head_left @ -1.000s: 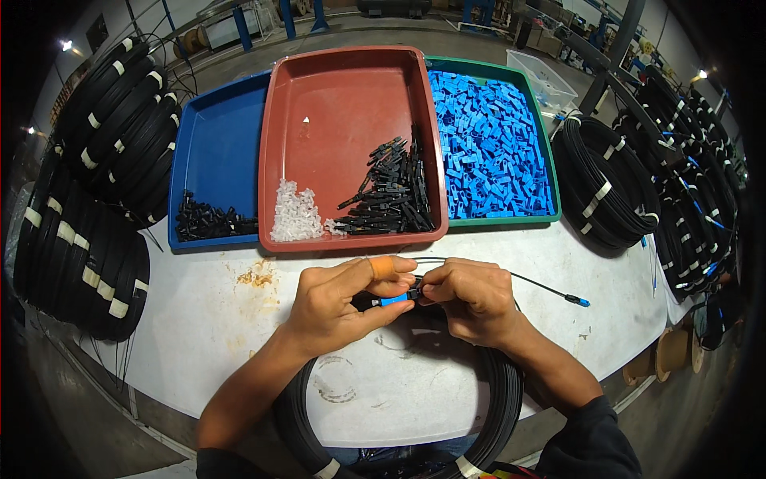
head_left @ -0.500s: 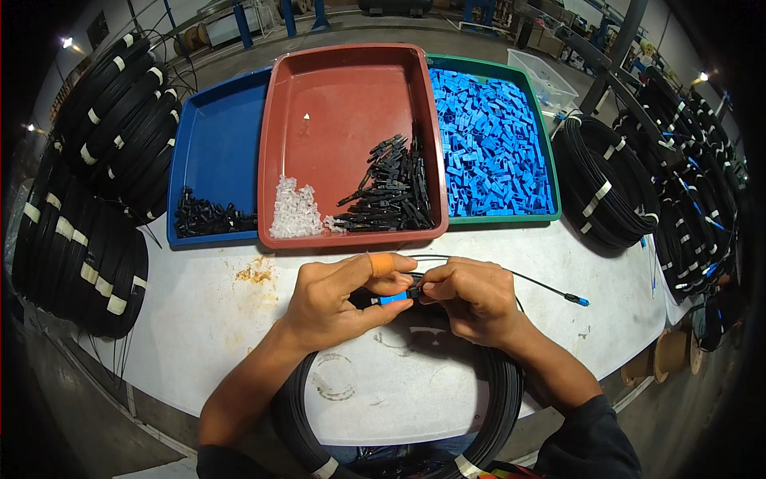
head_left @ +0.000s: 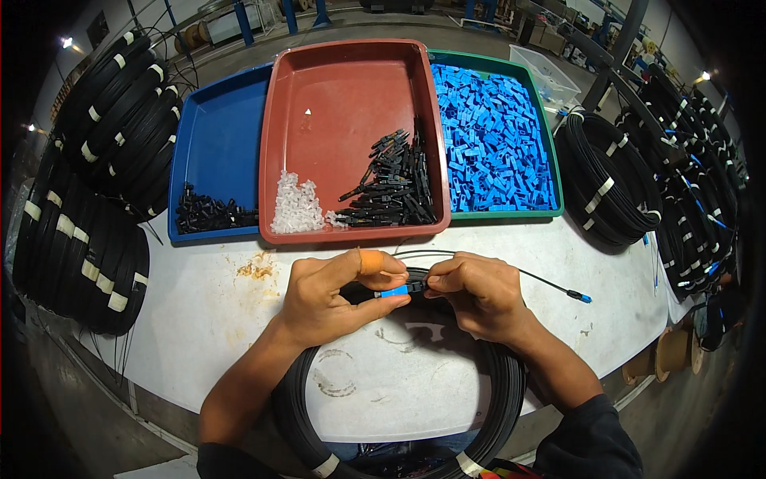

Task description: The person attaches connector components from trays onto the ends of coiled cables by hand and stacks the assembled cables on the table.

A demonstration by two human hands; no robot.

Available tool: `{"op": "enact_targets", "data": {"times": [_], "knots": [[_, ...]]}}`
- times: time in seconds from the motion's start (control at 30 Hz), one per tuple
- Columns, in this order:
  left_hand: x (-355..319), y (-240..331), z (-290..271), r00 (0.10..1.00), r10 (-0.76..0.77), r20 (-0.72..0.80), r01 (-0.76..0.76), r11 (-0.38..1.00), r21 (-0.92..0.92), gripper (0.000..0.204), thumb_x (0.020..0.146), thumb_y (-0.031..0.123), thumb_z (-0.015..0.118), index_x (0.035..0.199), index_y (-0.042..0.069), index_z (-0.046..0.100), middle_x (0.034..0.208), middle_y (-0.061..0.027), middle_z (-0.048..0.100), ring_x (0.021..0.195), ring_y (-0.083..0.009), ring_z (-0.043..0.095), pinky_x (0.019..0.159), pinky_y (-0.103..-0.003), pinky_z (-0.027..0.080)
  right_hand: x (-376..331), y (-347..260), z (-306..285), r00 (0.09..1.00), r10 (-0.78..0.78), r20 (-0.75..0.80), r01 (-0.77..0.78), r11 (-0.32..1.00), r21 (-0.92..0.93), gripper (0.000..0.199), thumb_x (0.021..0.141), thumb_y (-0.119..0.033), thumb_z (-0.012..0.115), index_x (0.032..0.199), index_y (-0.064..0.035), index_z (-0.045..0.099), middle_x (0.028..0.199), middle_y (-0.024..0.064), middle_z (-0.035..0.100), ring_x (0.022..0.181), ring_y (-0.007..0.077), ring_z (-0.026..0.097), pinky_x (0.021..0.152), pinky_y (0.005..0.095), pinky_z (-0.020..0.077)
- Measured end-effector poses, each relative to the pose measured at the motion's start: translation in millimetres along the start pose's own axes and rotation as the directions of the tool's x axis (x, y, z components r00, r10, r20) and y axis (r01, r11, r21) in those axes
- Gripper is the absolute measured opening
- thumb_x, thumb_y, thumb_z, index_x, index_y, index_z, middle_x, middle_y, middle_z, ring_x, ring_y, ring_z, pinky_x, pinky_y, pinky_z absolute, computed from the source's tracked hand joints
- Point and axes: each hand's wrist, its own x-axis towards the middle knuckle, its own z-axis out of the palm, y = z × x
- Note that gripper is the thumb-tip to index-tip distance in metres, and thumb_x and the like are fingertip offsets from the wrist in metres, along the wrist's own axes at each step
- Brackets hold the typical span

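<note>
Left hand (head_left: 323,299) pinching one small blue plastic connector housing (head_left: 393,292), right hand (head_left: 483,295) fingers closed on one black cable fitting (head_left: 419,285) beside it; whether they're joined is too small to tell. They're above one big black cable coil (head_left: 291,399). Three plastic trays: blue tray (head_left: 219,136), red tray (head_left: 343,88), green tray (head_left: 511,215), on a stained white desk (head_left: 383,399), grey workshop floor (head_left: 351,25) behind.

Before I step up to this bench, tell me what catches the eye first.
First, the bright blue connector housings heaped in the green tray, back right. Beside it, the red tray holds whitish plastic pieces at its near left corner and black connector bodies at its near right. Closer in, the left hand, an orange band on one finger, pinches a blue connector.
</note>
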Motion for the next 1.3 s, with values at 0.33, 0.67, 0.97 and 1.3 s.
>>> {"op": "enact_targets", "data": {"times": [0.33, 0.67, 0.97, 1.3], "knots": [[0, -4, 3, 0.999, 0.028, -0.035, -0.028, 0.999, 0.017, 0.026, 0.076, 0.005, 0.088, 0.094, -0.002, 0.070, 0.090, -0.0113, 0.077, 0.077, -0.0171, 0.076, 0.067, -0.026, 0.062, 2, 0, -2, 0.998, -0.055, 0.035, 0.056, 0.997, -0.047, 0.030, 0.064, 0.014, 0.071, 0.088, -0.0001, 0.062, 0.086, 0.0103, 0.070, 0.071, 0.0273, 0.069, 0.062, 0.0366, 0.0561], [7, 0, 3, 0.985, 0.161, 0.066, -0.169, 0.974, 0.150, 0.019, 0.077, 0.006, 0.085, 0.092, 0.003, 0.073, 0.088, -0.0075, 0.075, 0.071, -0.0213, 0.071, 0.066, -0.031, 0.056, 3, -3, -2, 0.997, -0.063, 0.048, 0.065, 0.996, -0.054, 0.031, 0.067, 0.012, 0.073, 0.092, -0.0003, 0.061, 0.086, 0.0105, 0.070, 0.074, 0.0280, 0.070, 0.065, 0.0372, 0.0562], [5, 8, 1, 0.986, 0.025, 0.167, -0.059, 0.978, 0.201, 0.017, 0.079, 0.005, 0.082, 0.094, 0.003, 0.074, 0.092, -0.0073, 0.076, 0.072, -0.0203, 0.072, 0.066, -0.030, 0.057, 3, -7, 0, 0.994, -0.097, 0.053, 0.103, 0.987, -0.123, 0.032, 0.067, 0.007, 0.078, 0.095, 0.0009, 0.064, 0.093, 0.0123, 0.070, 0.075, 0.0280, 0.070, 0.067, 0.0365, 0.0574], [1, -4, 4, 0.969, 0.227, 0.102, -0.239, 0.963, 0.125, 0.010, 0.078, 0.002, 0.082, 0.086, 0.001, 0.075, 0.089, -0.0085, 0.078, 0.071, -0.0191, 0.074, 0.066, -0.029, 0.058, 2, -9, 0, 0.980, -0.194, 0.036, 0.197, 0.948, -0.251, 0.032, 0.066, 0.004, 0.077, 0.097, 0.0040, 0.067, 0.093, 0.0132, 0.070, 0.072, 0.0256, 0.069, 0.062, 0.0347, 0.0567]]}}
